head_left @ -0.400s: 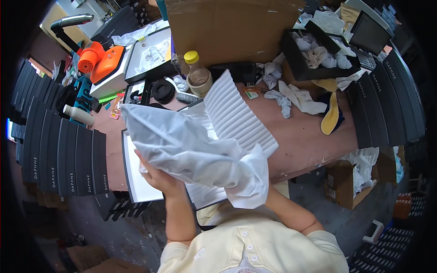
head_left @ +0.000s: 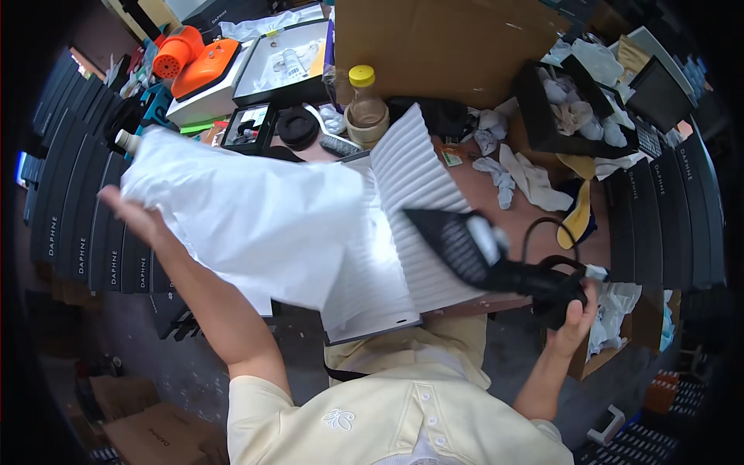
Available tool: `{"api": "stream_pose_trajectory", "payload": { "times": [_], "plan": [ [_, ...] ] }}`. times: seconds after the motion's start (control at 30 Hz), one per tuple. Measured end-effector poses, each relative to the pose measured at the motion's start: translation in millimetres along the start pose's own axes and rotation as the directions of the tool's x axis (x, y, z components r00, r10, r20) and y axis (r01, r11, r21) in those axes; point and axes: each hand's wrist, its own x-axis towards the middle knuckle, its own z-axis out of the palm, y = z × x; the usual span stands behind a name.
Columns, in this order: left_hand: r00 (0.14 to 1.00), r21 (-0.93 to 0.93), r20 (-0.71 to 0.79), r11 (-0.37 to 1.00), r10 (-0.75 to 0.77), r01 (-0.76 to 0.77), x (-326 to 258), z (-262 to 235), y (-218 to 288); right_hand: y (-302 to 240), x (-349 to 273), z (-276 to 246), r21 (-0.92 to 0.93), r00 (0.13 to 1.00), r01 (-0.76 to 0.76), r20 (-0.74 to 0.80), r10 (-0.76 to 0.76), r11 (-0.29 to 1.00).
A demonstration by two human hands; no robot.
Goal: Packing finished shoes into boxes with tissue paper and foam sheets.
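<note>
A pointed black shoe [head_left: 453, 244] with thin looped straps and a pale patch inside is tilted toe-left in the air. My right hand [head_left: 575, 322] grips it by the strap end, at the right. A white cloth-like bag [head_left: 248, 221], smeared by motion, spreads across the left of the view. At its left edge is my left hand [head_left: 136, 221], fingers stretched out and touching or very near the bag. Below lies an open shoe box [head_left: 372, 329] lined with white paper, and a ribbed white foam sheet [head_left: 422, 186] stands up from it. The bag hides part of the box.
Stacks of dark shoe boxes flank the table, left [head_left: 85, 201] and right [head_left: 659, 209]. At the back are a large cardboard box [head_left: 449, 46], a yellow-capped bottle [head_left: 363, 101] and an orange device [head_left: 203, 70]. Crumpled paper fills a black box [head_left: 577, 108].
The black shoe is now out in view in my right hand, which moved right. My left hand and the white bag swung left and away from it. The view shifted slightly.
</note>
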Motion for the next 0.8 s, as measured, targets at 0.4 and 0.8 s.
{"api": "stream_pose_trajectory", "payload": {
  "times": [0.4, 0.8],
  "plan": [
    [0.035, 0.067, 0.867, 0.047, -0.498, -0.997, -198, 1, -94, 49, -7, 30, -0.946, 0.98, 0.136, 0.172, 0.099, 0.294],
    [0.967, 0.573, 0.23, 0.788, 0.107, -0.224, -169, -137, -79, -40, -27, 171, -0.207, 0.388, 0.521, 0.922, -0.013, 0.828]
  ]
}}
